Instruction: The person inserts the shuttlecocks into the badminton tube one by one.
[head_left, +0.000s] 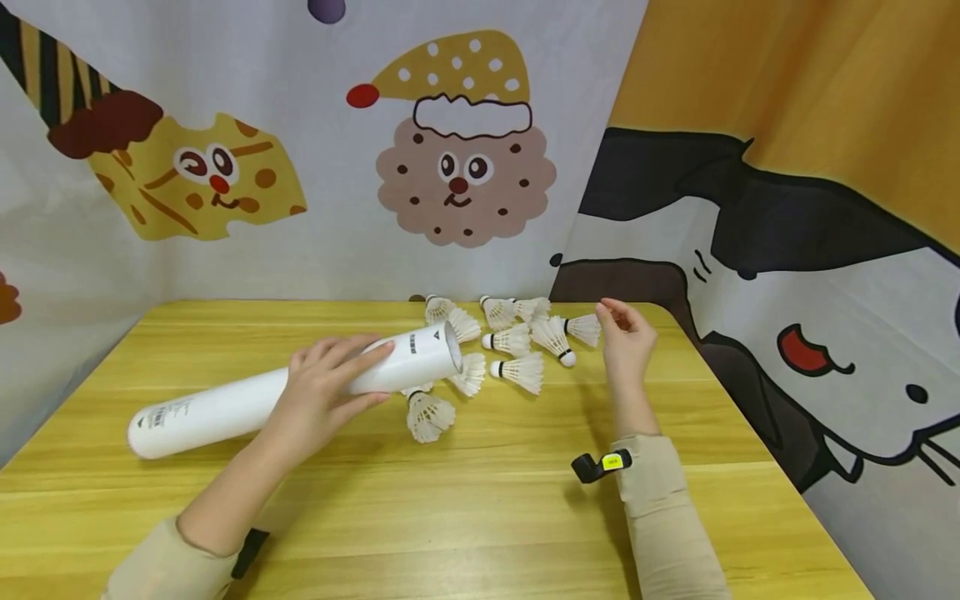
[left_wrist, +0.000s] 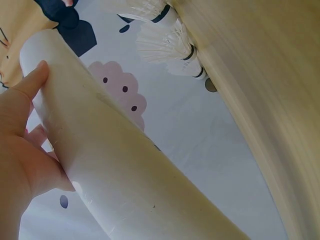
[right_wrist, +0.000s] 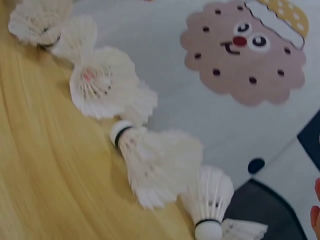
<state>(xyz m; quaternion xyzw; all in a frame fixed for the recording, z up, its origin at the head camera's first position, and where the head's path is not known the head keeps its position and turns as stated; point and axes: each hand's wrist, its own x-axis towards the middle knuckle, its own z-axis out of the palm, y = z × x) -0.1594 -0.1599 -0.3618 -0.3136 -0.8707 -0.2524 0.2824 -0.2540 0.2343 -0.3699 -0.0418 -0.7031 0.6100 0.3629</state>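
Observation:
My left hand (head_left: 322, 392) grips a long white shuttlecock tube (head_left: 217, 414) around its upper part, thumb on the near side. The tube lies slanted over the table, its rimmed end raised toward the right among the shuttlecocks. In the left wrist view the tube (left_wrist: 115, 145) runs diagonally past the fingers. Off to the right, my right hand (head_left: 628, 337) is beside the feather skirt of the rightmost shuttlecock (head_left: 583, 330), fingers loosely bent and nothing visible in them. Only fingertips (right_wrist: 317, 210) show at the right wrist view's edge.
Several white feather shuttlecocks lie scattered at the back of the wooden table (head_left: 480, 500), one of them (head_left: 431, 417) in front of the tube's raised end. A printed curtain (head_left: 315, 250) hangs right behind the table's far edge.

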